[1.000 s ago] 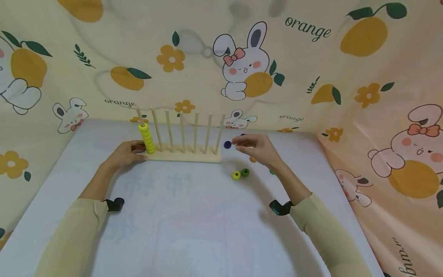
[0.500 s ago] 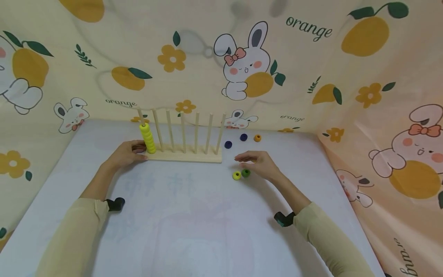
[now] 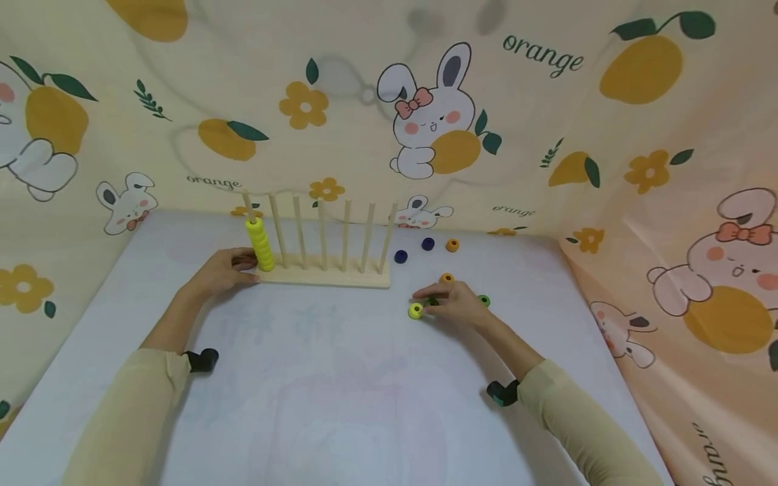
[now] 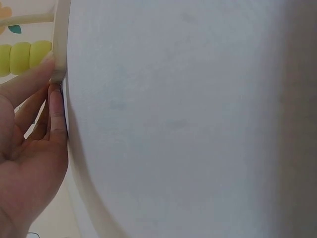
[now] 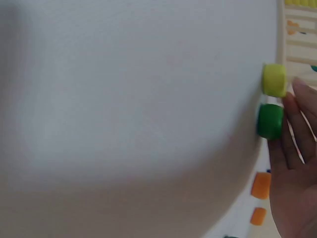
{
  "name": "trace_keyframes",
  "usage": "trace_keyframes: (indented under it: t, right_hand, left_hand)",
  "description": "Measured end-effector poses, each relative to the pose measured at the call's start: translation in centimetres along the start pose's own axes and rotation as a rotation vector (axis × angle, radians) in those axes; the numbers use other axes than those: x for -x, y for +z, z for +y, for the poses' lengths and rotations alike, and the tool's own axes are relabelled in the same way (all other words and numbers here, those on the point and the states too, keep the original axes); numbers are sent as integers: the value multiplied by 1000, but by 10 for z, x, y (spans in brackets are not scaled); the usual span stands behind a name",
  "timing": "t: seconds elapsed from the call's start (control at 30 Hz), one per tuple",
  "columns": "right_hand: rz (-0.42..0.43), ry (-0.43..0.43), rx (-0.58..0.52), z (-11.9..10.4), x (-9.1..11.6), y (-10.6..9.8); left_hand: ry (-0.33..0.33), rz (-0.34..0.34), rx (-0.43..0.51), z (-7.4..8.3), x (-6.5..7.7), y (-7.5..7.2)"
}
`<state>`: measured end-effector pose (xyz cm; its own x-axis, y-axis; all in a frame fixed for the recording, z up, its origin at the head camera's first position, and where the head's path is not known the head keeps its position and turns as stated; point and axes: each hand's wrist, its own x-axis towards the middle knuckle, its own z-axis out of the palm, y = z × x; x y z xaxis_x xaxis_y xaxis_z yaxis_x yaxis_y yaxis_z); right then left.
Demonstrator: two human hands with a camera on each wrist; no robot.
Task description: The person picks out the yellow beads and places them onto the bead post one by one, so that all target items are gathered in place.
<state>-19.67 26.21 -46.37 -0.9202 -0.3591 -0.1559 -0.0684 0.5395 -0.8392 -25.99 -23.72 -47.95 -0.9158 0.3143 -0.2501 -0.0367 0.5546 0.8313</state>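
A wooden peg rack [image 3: 328,277] stands at the back of the table, with yellow beads [image 3: 260,246] stacked on its leftmost peg and the other pegs bare. My left hand [image 3: 221,273] holds the left end of its base, thumb near the lowest bead in the left wrist view. To the right of the rack, my right hand [image 3: 458,304] is low over the table, its fingers loosely bent around the space beside a loose yellow bead [image 3: 415,310]. A green bead [image 5: 270,121], partly covered by that hand in the head view, sits close to its fingers.
Two dark blue beads [image 3: 401,256] and an orange bead [image 3: 452,245] lie behind the right hand. Another orange bead [image 3: 446,278] and a second green bead [image 3: 483,300] are nearer to it. A printed cloth [image 3: 340,148] backs the white table [image 3: 304,405].
My right hand has come down and toward me from beside the blue beads to the loose yellow and green beads. My left hand keeps its place at the rack.
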Motion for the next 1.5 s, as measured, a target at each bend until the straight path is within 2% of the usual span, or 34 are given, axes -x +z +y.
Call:
trace_keyframes:
  t: [0.1,0.37,0.5,0.9,1.0,1.17,1.4,1.5]
  right_hand:
    - [-2,27,36,3,0,4]
    - [0,-41,152,10,-1,10]
    - [9,-47,170,13,-4,12]
    - [69,-22,138,10,-9,12]
    - [90,-17,76,6,-8,10]
    - [137,-50,-38,-3,-8,4]
    - [173,-130,-53,-18,-11,-5]
    - [164,-158,-66,-26,-11,-7]
  left_hand:
    - [6,-2,4,-3,1,0]
    - [9,23,-22,-2,-1,0]
    - [-3,18,-19,-2,-2,0]
    - [-11,16,-8,-2,-2,-1]
    - [-10,8,-12,-3,-4,-1]
    - [3,8,-11,-4,-6,0]
    - [-5,13,15,-3,-5,-1]
    - [-12,7,14,-4,-3,-1]
